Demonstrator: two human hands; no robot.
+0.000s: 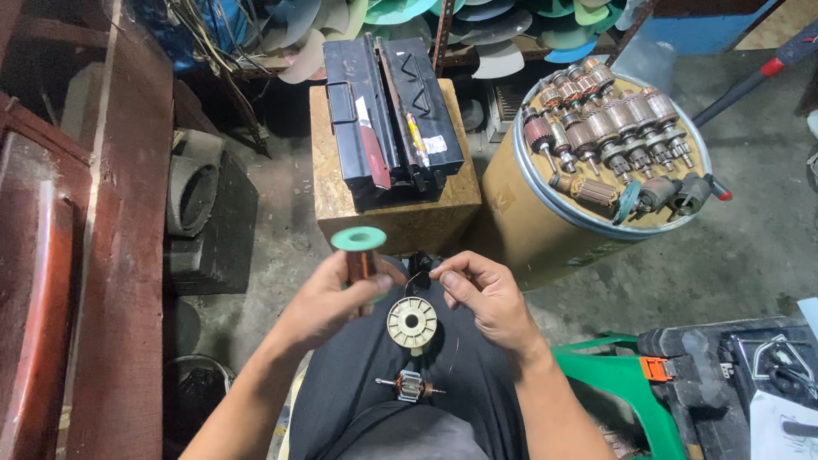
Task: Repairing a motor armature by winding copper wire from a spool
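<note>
1. Holding a green-capped spool (359,253) of copper wire upright, the left hand (328,300) has its grip clamped around the spool's middle.
2. The right hand (486,298) pinches a thin wire strand (419,278) between thumb and forefinger, grip together.
3. A cream spool (412,324) lies on the person's lap just below both hands.
4. A small motor armature (410,388) rests further down the lap.
5. Behind, a cardboard drum (545,234) carries many armatures (609,136), beside a wooden box (400,217) bearing a black case (394,119).

A black toolbox (394,119) tops a wooden box (400,209); what look like armatures (609,128) crowd a drum (545,230).
</note>
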